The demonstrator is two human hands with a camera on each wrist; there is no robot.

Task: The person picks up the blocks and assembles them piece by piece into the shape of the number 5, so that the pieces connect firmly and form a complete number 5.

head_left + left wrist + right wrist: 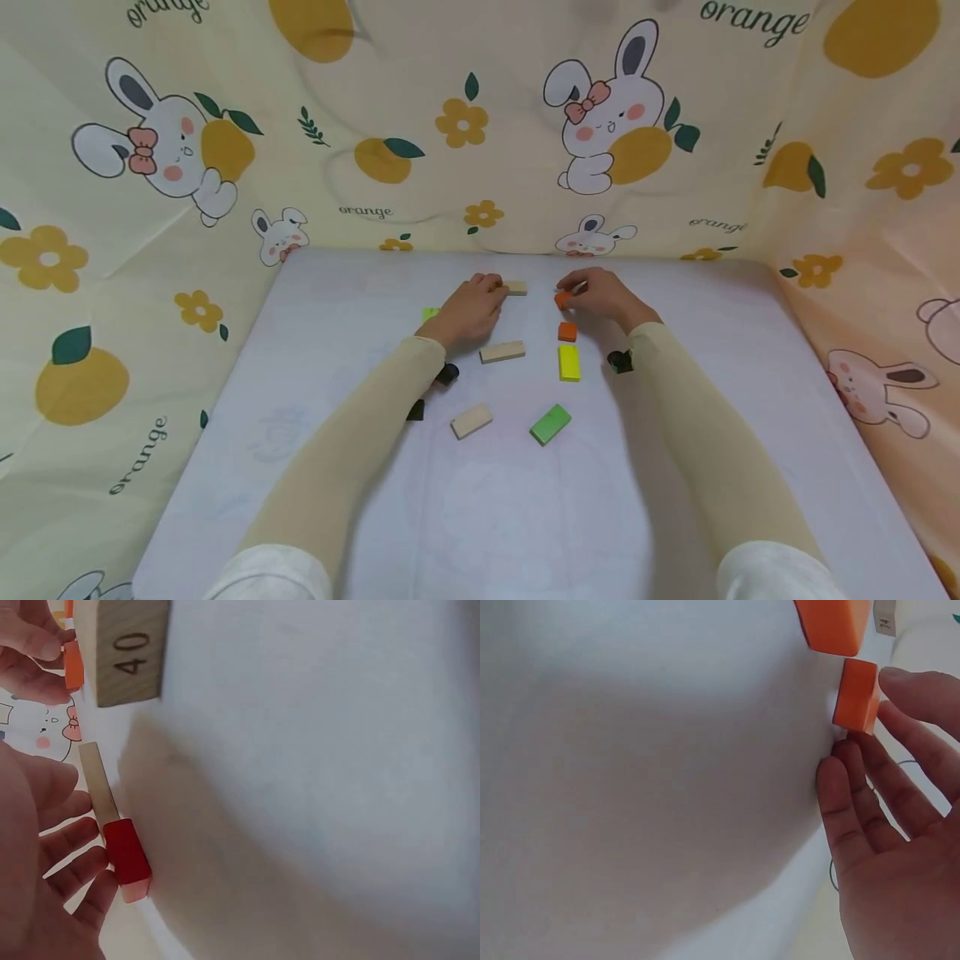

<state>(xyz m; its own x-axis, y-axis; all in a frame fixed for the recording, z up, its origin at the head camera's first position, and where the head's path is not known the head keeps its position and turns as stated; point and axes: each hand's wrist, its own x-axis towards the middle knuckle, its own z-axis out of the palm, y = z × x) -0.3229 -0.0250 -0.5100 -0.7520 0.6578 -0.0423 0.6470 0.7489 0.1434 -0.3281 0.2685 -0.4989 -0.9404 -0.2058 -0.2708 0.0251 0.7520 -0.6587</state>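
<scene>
My left hand (468, 312) reaches to the far part of the table. Its fingers (79, 840), only slightly bent, touch the back of a red block (127, 851) and a light wooden block (97, 780) lying end to end. From above, the hand hides the red block, while the wooden block (516, 288) shows past its fingertips. To the right, my right hand (603, 296) pinches a small orange block (857, 696) between thumb and finger, low at the table. A second orange block (567, 332) lies just nearer, followed by a yellow block (569, 363).
Two more wooden blocks (502, 352) (472, 422) lie between the forearms, near a green block (551, 425). A lime green block (430, 314) peeks out left of the left hand. The white table (495, 517) ends at a printed cloth (420, 192) behind.
</scene>
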